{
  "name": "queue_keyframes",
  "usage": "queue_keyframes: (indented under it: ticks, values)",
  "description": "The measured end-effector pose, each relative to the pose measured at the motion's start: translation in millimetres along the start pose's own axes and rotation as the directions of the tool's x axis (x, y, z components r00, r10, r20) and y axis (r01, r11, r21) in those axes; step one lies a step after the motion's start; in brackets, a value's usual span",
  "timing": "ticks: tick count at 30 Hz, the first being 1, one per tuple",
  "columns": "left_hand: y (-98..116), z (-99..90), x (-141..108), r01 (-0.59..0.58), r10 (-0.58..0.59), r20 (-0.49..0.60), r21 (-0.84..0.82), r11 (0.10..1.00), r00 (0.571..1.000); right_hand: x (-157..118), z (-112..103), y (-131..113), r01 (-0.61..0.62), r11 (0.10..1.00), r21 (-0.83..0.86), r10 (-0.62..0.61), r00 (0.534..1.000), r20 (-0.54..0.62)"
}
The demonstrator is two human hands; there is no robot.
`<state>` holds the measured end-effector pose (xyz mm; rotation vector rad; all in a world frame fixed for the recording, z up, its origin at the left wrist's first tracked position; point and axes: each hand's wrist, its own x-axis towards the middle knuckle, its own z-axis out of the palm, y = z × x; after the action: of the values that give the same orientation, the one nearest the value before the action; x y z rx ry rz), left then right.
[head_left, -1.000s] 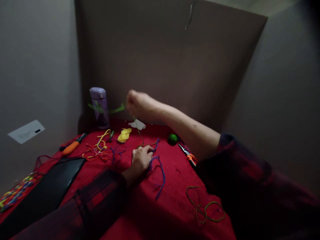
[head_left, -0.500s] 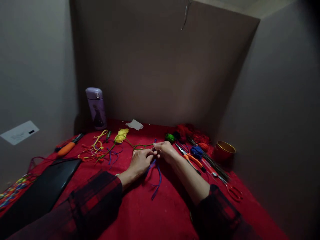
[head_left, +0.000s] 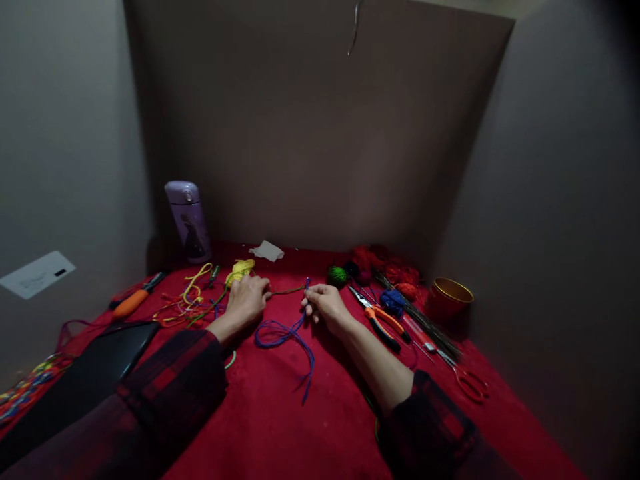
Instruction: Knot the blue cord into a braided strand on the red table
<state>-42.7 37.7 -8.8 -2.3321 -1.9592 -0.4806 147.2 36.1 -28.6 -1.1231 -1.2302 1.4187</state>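
Observation:
My right hand (head_left: 326, 305) is closed in a pinch on purple-blue yarn (head_left: 311, 357); a short wrapped end pokes up above the fingertips. From there the yarn hangs down and curls in a loose loop on the red cloth. A greenish strand of yarn (head_left: 289, 291) runs straight across to my left hand (head_left: 246, 300), whose fingers are closed on it. Just behind the left hand lies a yellow yarn bundle (head_left: 241, 269). Loose yellow, red and green strands (head_left: 187, 300) spread to its left. The exact grip of the left fingertips is hidden.
At right lie a green yarn ball (head_left: 337, 276), orange-handled pliers (head_left: 376, 320), a blue yarn ball (head_left: 393, 302), thin dark sticks (head_left: 425, 323), red-handled scissors (head_left: 470, 385) and a red pot (head_left: 451, 298). A purple bottle (head_left: 189, 223), orange-handled tool (head_left: 129, 304) and dark tablet-like slab (head_left: 95, 380) are at left.
My left hand has moved left, away from the right hand, pulling the greenish strand straight between them. The purple-blue yarn below now shows a wide loop.

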Motion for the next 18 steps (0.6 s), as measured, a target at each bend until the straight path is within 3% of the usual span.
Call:
queue_keyframes:
  ticks: [3,6,9,11,13,15,18]
  values:
    - [-9,-19.2,2,0.11,-0.1,-0.098,0.096,0.989,0.99,2,-1,1,-0.004,1.0,-0.019,0.004,1.0,0.012]
    - [-21,-54.2,1,0.207,-0.155,-0.205,0.267,0.941,0.966,2,-2,0,-0.036,0.999,-0.021,0.036,0.999,0.027]
    - [-19,-84.8,1,0.143,-0.101,-0.133,0.358,0.923,0.986,0,-1,-3,-0.065,0.998,-0.024,0.066,0.997,0.04]
    - [-7,-91.6,6,0.083,-0.046,-0.147,0.256,0.963,0.988,-2,-1,-5,-0.075,0.997,-0.032,0.076,0.996,0.039]
    - [13,-83.8,17,0.043,-0.041,-0.136,0.009,0.999,0.99,-4,0,-8,-0.083,0.996,-0.044,0.084,0.996,0.035]
    - [34,-64.1,29,0.063,-0.064,0.006,-0.293,0.954,0.998,-5,1,-10,-0.09,0.995,-0.049,0.091,0.995,0.029]
    - [59,-26.3,45,0.314,-0.206,0.25,-0.548,0.775,0.946,-5,1,-11,-0.099,0.994,-0.043,0.099,0.995,0.018]
